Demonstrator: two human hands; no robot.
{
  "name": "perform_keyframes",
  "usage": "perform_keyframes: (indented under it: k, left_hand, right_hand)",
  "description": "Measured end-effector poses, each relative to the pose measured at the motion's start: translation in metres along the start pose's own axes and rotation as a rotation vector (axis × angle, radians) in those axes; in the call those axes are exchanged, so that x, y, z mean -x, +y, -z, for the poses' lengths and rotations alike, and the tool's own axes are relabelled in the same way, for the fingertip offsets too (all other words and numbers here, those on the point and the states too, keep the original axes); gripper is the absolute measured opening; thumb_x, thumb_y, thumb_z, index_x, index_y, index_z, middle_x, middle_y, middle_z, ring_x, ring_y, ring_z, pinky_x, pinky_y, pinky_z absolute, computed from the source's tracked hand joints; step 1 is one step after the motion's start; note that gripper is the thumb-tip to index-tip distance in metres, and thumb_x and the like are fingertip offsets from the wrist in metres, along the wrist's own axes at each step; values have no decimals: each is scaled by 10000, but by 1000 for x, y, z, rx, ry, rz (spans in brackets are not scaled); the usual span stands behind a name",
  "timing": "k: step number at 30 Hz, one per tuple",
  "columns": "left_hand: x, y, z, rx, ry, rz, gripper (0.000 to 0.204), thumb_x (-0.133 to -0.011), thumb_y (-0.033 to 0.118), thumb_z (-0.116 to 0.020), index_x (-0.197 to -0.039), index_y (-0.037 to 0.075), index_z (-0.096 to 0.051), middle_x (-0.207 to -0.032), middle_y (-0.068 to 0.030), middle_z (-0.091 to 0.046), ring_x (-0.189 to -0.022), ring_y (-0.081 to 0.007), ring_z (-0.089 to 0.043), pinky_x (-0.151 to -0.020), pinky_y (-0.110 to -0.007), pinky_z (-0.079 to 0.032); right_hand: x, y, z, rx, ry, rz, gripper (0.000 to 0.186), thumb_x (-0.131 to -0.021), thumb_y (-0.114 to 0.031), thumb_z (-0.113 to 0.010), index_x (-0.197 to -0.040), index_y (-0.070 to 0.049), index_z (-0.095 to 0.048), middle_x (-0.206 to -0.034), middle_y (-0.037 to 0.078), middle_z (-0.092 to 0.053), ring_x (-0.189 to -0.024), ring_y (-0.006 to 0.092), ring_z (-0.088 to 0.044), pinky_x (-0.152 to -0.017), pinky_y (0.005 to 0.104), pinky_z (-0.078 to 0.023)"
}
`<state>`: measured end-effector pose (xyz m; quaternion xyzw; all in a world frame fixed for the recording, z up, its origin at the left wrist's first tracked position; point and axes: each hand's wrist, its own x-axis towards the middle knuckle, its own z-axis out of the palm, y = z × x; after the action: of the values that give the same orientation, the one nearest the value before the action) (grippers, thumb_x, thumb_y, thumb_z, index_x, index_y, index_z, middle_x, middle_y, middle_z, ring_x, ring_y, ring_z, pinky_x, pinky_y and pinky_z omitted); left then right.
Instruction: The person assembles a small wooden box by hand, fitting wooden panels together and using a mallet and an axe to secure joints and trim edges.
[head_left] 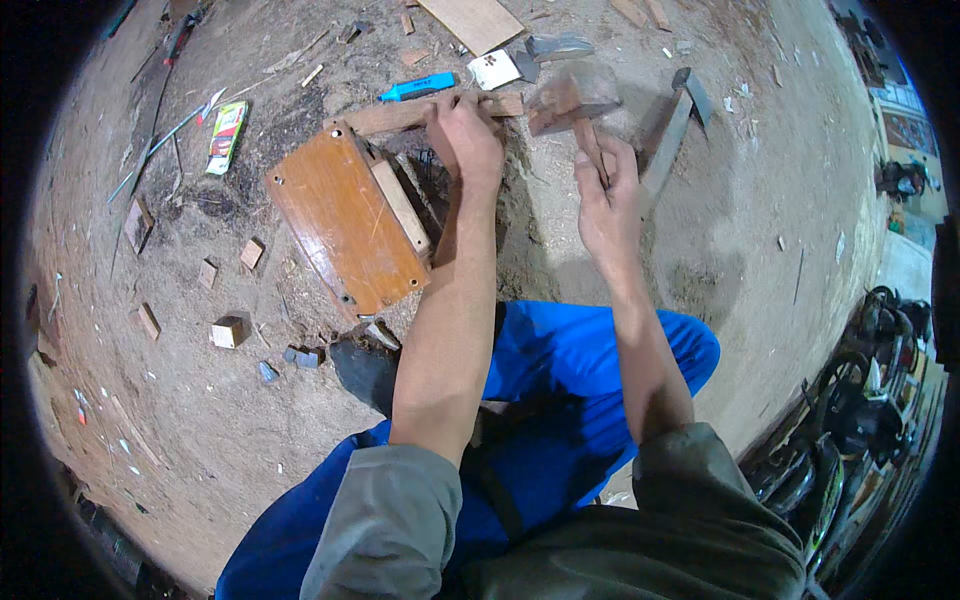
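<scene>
My right hand (608,200) is closed round the handle of a wooden mallet (590,150). The mallet's blocky head is smeared by motion, near the right end of a wooden strip (385,119). Over that strip my left hand (466,140) is closed, its fingers gripping it from above; whether they hold anything else is hidden. The strip's left end meets the top of a varnished orange-brown wooden panel (345,225) with holes at its corners. Beneath the panel shows a paler wooden bar (400,205), and my left forearm crosses beside it.
A blue marker (418,87) lies beyond my left hand. Right of the mallet rests a hammer-like tool (672,135) with a wooden handle. Wood offcuts (230,331) and a green-and-white packet (226,137) lie on the dusty ground at left. Motorbikes (855,420) stand at far right.
</scene>
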<state>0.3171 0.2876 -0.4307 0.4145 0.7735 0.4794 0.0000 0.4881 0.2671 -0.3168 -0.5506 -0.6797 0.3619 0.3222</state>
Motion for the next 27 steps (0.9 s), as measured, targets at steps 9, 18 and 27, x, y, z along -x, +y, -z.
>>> perform_keyframes:
  k: [9, 18, 27]
  left_hand:
    - [-12, 16, 19, 108, -41, 208, 147, -801, 105, -769, -943, 67, -774, -873, -166, -733, -867, -335, -690, -853, -420, -510]
    - [-33, 21, 28, 110, -267, 548, 263, -780, 119, -840, -1018, 23, -785, -889, -111, -783, -717, -148, -707, -654, -295, -561]
    - [-44, 29, 37, 73, -312, 572, 244, -761, 229, -841, -938, 65, -808, -801, -73, -767, -641, -167, -698, -646, -314, -552]
  right_hand:
    - [2, 15, -4, -29, -40, -116, 294, -993, -159, -624, -1229, 5, -557, -901, 153, -673, -809, 185, -616, -767, 331, -489]
    - [26, 42, 8, -278, -22, -177, 305, -999, -163, -633, -1254, -21, -547, -941, 78, -662, -841, 117, -572, -758, 285, -468]
    - [25, 37, 10, -244, -60, -170, 261, -1001, -104, -612, -1235, -8, -549, -981, 82, -676, -896, 129, -600, -815, 303, -486]
